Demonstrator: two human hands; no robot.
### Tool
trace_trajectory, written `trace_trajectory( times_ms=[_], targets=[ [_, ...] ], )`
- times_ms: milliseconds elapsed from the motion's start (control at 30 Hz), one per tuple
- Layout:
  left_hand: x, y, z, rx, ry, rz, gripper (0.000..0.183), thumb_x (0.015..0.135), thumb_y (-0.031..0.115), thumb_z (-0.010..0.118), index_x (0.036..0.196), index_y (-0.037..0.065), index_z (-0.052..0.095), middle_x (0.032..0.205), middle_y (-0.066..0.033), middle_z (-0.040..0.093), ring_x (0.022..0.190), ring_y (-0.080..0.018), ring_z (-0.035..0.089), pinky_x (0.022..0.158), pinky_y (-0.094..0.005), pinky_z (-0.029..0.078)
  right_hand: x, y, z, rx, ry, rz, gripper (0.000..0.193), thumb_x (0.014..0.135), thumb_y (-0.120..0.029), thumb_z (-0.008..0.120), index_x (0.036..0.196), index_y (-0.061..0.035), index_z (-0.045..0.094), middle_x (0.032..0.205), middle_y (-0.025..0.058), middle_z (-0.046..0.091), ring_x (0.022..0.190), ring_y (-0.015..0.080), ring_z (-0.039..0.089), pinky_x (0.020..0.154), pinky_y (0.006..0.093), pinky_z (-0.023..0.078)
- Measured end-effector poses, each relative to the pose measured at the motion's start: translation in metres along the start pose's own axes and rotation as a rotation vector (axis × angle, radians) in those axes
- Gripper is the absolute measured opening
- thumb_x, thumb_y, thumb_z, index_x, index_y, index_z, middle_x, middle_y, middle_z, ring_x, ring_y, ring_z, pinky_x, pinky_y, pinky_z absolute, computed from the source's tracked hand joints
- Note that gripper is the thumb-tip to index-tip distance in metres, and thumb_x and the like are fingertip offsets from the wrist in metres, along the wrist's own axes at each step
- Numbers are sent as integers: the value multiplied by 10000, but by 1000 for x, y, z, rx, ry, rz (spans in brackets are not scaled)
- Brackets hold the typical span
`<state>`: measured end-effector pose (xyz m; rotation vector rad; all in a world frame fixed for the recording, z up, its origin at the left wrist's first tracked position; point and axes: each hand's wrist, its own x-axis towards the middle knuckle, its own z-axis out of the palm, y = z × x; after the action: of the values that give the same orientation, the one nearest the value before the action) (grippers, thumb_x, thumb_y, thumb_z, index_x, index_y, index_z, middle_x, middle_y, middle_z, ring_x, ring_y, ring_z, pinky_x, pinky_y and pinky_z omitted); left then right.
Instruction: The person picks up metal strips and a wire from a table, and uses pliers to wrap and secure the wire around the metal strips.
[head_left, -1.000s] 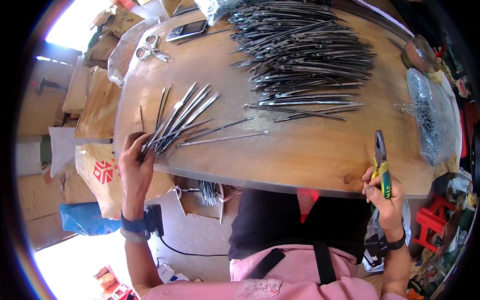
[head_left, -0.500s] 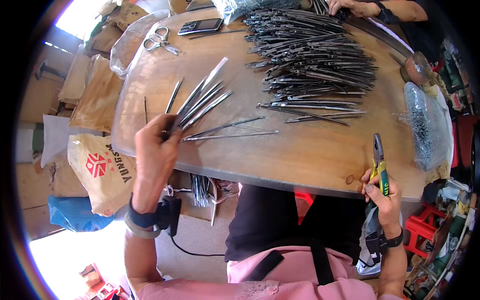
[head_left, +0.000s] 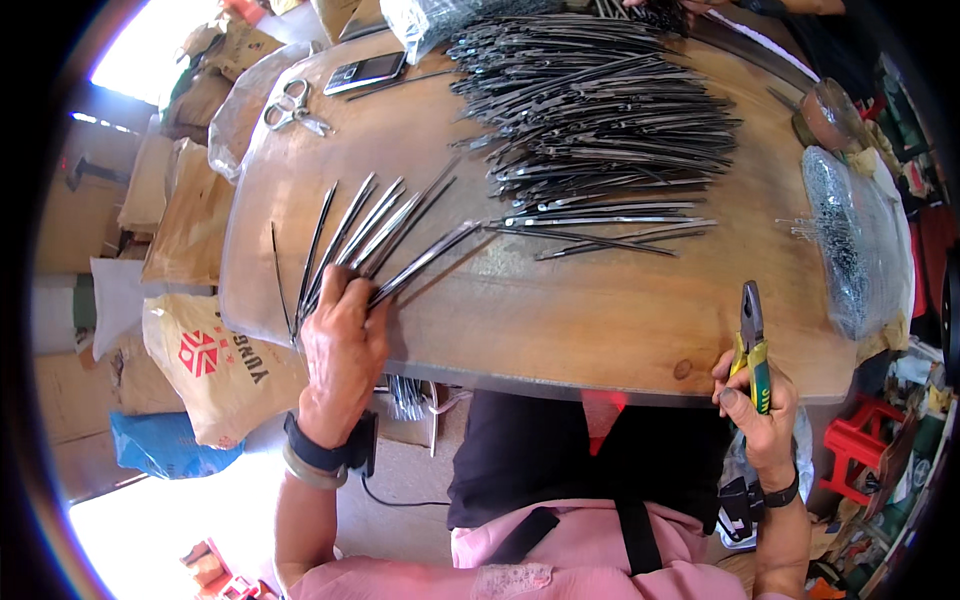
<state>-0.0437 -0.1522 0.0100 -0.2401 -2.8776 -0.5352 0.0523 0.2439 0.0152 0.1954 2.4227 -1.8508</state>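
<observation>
Near the left front edge of the table, my left hand (head_left: pixel 345 350) is closed over the near ends of several thin metal rods (head_left: pixel 385 225), which fan out away from me. The fingertips hide those ends. One thin dark rod (head_left: pixel 279 270) lies apart at the far left of the fan. My right hand (head_left: pixel 762 410) grips the yellow-and-green handles of a pair of pliers (head_left: pixel 752 335) at the right front edge, jaws pointing up and away. A big pile of dark metal rods (head_left: pixel 600 120) covers the back middle of the table.
The wooden table (head_left: pixel 560 320) has scissors (head_left: pixel 295 108) and a keypad phone (head_left: pixel 365 73) at its back left. A clear plastic bag of thin metal pieces (head_left: pixel 845 245) lies at the right edge. Another person's hand (head_left: pixel 665 8) is behind the pile. Paper sacks (head_left: pixel 205 365) stand left.
My left hand has come down over the rods' near ends, and the fan has shifted and spread. The view has moved slightly. My right hand keeps hold of the pliers.
</observation>
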Motion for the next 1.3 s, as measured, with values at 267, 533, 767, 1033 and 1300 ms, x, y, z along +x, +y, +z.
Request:
trace_trajectory(
  times_ms=[267,533,767,1033,1300],
  targets=[
    [19,-11,0,-24,83,-143,223,780,119,726,943,-21,668,910,-159,614,792,-302,636,714,-365,496,0,0,-1,14,0,1,215,834,-142,713,776,22,588,902,134,611,752,185,566,699,313,458],
    [46,-121,-44,-77,139,-462,283,840,192,716,1025,-21,700,849,-85,696,759,-143,615,710,-274,489,1,1,0,73,5,15,206,837,-130,717,792,24,589,909,136,610,732,179,562,672,299,456],
    [46,-100,-21,-204,19,-418,246,834,112,683,1019,-49,694,812,-57,688,751,-87,578,696,-246,468,-1,1,1,98,28,22,214,834,-132,723,793,28,587,907,137,608,729,174,560,660,294,454],
    [49,-77,-20,-391,-83,-425,233,843,56,677,1048,-56,680,863,-43,668,735,-89,564,690,-234,455,0,3,-1,85,8,-2,206,835,-138,728,812,17,593,910,135,613,735,181,565,672,303,464],
    [49,-4,-14,-48,80,48,177,808,80,665,961,-2,700,913,-143,641,925,-286,599,818,-401,451,0,5,-4,61,15,-2,210,832,-141,731,813,11,587,922,140,621,787,202,584,706,316,468]
  ],
)
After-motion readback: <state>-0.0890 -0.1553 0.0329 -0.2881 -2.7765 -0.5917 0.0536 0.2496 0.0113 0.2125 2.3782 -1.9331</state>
